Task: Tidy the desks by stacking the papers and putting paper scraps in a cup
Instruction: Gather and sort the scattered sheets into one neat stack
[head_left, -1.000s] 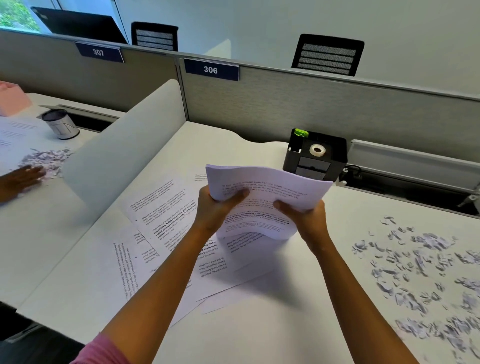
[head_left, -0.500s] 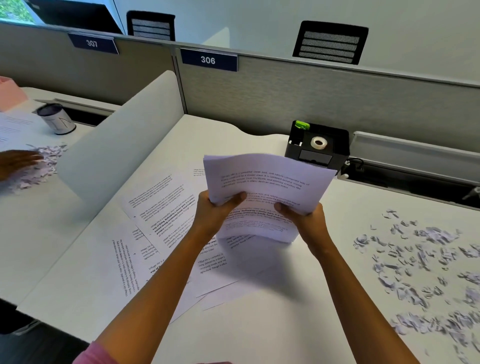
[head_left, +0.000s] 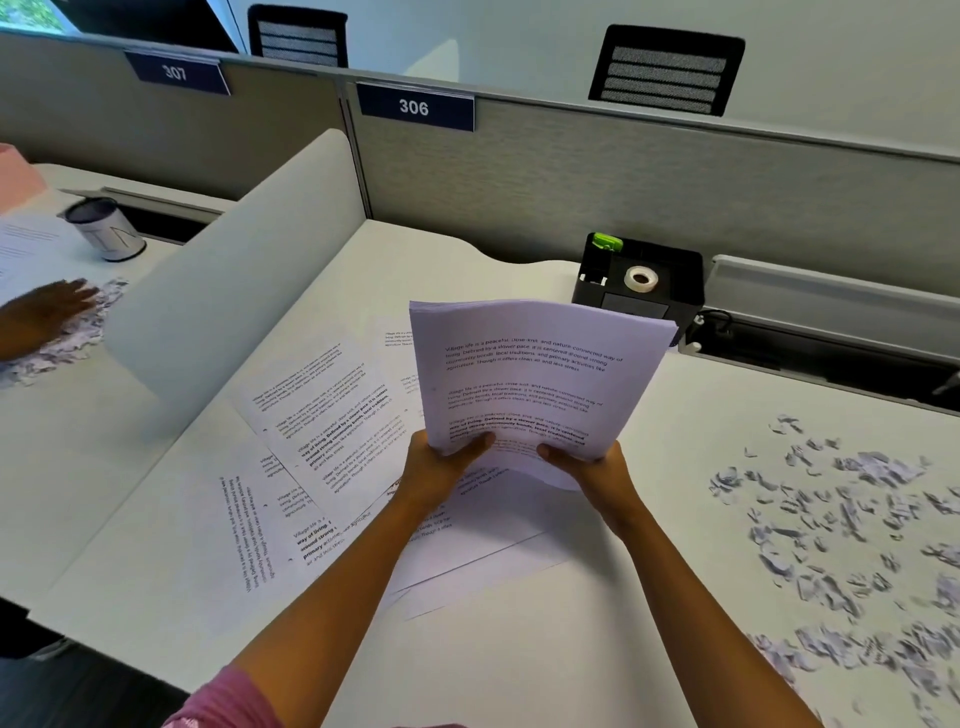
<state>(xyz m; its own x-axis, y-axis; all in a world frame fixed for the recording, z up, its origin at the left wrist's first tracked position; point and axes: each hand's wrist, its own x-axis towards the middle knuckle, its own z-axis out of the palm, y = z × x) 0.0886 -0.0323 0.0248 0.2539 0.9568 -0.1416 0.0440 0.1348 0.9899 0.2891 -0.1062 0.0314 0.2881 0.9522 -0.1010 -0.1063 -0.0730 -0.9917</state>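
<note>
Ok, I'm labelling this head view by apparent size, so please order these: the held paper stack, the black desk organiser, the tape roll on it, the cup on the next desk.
1. Held paper stack, largest by far.
2. Black desk organiser.
3. Cup, though it sits farther off, so its true size is unsure.
4. Tape roll, smallest.

A dark blue rectangular plate (head_left: 415, 107) on the grey partition reads "306"; a second blue plate (head_left: 175, 72) farther left reads "307". The top white printed sheet of the held stack (head_left: 535, 374) begins "Village life is a peaceful".
</note>
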